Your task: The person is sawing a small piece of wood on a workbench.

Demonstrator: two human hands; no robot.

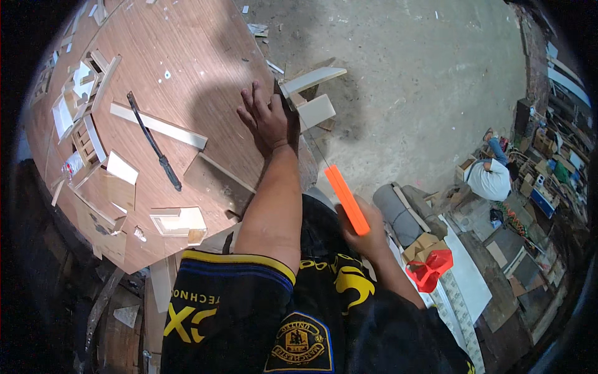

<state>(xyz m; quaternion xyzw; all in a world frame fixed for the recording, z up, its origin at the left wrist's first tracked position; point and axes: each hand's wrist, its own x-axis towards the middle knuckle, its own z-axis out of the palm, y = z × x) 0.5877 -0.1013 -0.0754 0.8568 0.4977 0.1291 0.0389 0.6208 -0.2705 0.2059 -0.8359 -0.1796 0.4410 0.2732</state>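
Observation:
My left hand (268, 119) presses down at the table's right edge, its fingers spread, beside small pale wooden pieces (317, 112) that jut out past the edge. One longer pale strip (319, 77) angles away above them. My right hand (369, 229) is closed round the bright orange handle of a hand saw (346, 199). Its thin blade, seen nearly edge-on, runs up toward the wooden pieces; whether it touches them I cannot tell. Part of the wood under my left hand is hidden.
On the wooden table (187, 37) lie a pale strip (159, 126), a black rod-like tool (149, 138), a cut box-shaped piece (179, 222) and several joined wooden parts (87, 93). A red object (430, 270) lies at my right. Farther right, another person (489, 179) crouches among clutter.

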